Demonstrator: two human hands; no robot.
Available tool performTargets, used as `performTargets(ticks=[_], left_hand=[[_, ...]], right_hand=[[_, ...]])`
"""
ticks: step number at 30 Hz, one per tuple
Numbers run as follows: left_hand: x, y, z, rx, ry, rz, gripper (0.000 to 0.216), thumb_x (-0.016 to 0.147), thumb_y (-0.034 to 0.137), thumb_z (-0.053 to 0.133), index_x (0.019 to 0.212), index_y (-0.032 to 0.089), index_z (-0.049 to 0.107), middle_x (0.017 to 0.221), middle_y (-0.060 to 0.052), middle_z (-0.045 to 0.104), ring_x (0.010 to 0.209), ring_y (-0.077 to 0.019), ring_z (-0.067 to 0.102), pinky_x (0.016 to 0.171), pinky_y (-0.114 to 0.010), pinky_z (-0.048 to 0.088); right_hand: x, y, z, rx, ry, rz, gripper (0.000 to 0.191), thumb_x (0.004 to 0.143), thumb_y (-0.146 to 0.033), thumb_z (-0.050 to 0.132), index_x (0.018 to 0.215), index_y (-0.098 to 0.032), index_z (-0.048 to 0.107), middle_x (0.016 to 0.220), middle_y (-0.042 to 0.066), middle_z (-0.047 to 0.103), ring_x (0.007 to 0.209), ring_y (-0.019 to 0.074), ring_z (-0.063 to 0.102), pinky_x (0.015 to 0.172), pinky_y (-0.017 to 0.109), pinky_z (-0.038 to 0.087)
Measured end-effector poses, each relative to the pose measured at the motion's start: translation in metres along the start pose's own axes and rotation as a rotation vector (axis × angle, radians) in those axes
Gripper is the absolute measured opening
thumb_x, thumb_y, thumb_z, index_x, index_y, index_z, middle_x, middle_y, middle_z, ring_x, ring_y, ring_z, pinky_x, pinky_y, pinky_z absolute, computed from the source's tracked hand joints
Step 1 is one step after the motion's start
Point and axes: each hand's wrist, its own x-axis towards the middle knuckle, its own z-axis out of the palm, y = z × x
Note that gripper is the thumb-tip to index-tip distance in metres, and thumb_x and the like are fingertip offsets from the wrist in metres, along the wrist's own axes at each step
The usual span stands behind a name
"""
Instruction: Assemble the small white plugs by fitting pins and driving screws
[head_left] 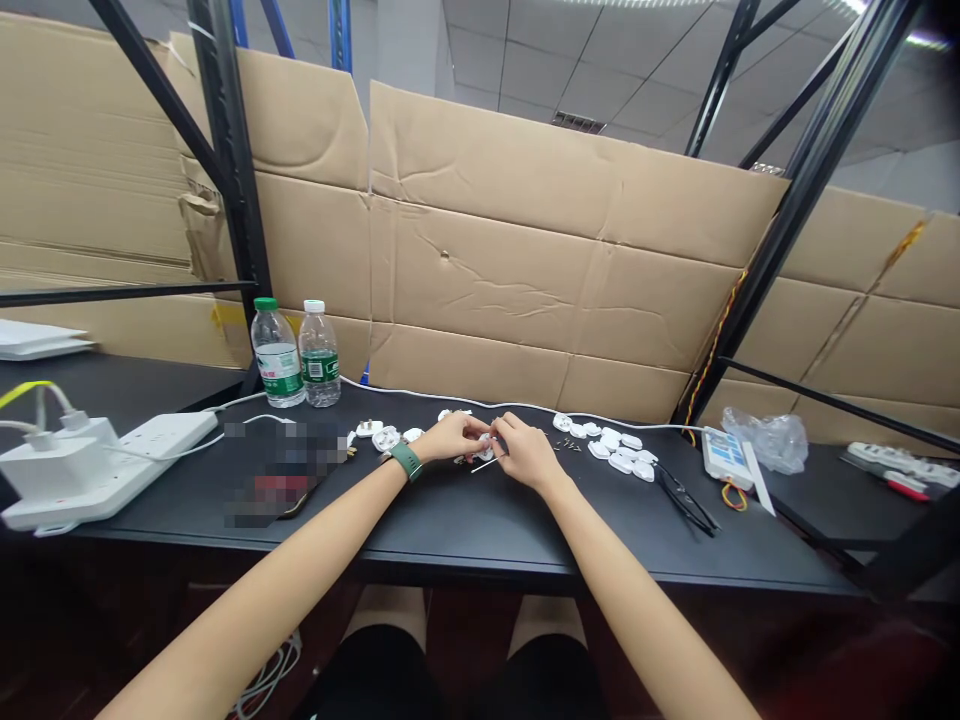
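My left hand (pixel 451 437), with a green watch band at its wrist, is closed on a small white plastic part (pixel 486 449) over the middle of the table. My right hand (pixel 523 452) meets it there, its fingers pinched at the same part; they partly hide it. Just below the fingertips a thin pale rod (pixel 484 466) points down to the left, and I cannot tell what it belongs to. To the left of my hands lie white round plastic pieces (pixel 386 438). Several white oval pieces (pixel 621 461) are grouped to the right, beside small brass-coloured bits (pixel 571 446).
Black-handled tool (pixel 686 500) lies at right, near a white box with wires (pixel 726 458) and a plastic bag (pixel 769 438). Two water bottles (pixel 277 365) stand back left. A power strip (pixel 161 450) with plugged-in adapters and a blurred-out phone-like object (pixel 289 480) are at left. Cardboard (pixel 487 260) walls the back.
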Motion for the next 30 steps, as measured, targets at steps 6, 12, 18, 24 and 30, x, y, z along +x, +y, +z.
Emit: performTargets(ticks=[6,12,18,24,30], left_hand=[[0.001,-0.004,0.0,0.005,-0.032,0.003,0.032,0.085,0.038,0.066,0.101,0.012,0.077,0.071,-0.003,0.068,0.056,-0.0127,0.061,0.056,-0.021,0.047],[0.002,-0.009,-0.001,-0.008,-0.022,0.005,0.038,0.085,0.043,0.067,0.104,0.012,0.077,0.074,-0.004,0.069,0.055,-0.0122,0.061,0.056,-0.021,0.047],[0.001,-0.008,-0.001,-0.013,-0.023,-0.026,0.035,0.084,0.04,0.067,0.102,0.012,0.077,0.076,-0.004,0.07,0.056,-0.0127,0.062,0.057,-0.022,0.048],[0.0,-0.008,-0.002,-0.026,-0.03,-0.033,0.032,0.083,0.037,0.066,0.101,0.013,0.077,0.072,-0.003,0.068,0.055,-0.012,0.06,0.055,-0.021,0.046],[0.002,-0.011,-0.002,-0.039,-0.029,-0.05,0.033,0.081,0.035,0.068,0.102,0.012,0.077,0.074,-0.003,0.068,0.054,-0.0114,0.059,0.056,-0.021,0.047]], right_hand=[[0.003,0.002,0.006,-0.05,-0.018,-0.018,0.025,0.105,-0.034,0.039,0.106,-0.02,0.06,0.107,0.007,0.063,0.083,0.0173,0.061,0.062,0.026,0.034],[0.003,0.004,0.007,-0.046,0.0,-0.019,0.025,0.105,-0.036,0.04,0.108,-0.02,0.059,0.108,0.007,0.064,0.083,0.0172,0.062,0.062,0.026,0.033],[0.002,0.004,0.005,-0.035,-0.011,-0.044,0.019,0.103,-0.031,0.043,0.107,-0.021,0.06,0.11,0.007,0.063,0.084,0.0163,0.062,0.06,0.026,0.031],[0.001,0.006,0.008,0.068,0.041,-0.048,0.016,0.101,-0.025,0.047,0.103,-0.023,0.063,0.106,0.004,0.065,0.088,0.015,0.061,0.064,0.024,0.033],[0.002,0.006,0.011,0.105,0.051,-0.041,0.017,0.1,-0.023,0.049,0.104,-0.024,0.065,0.104,0.002,0.066,0.086,0.0141,0.061,0.065,0.023,0.034]])
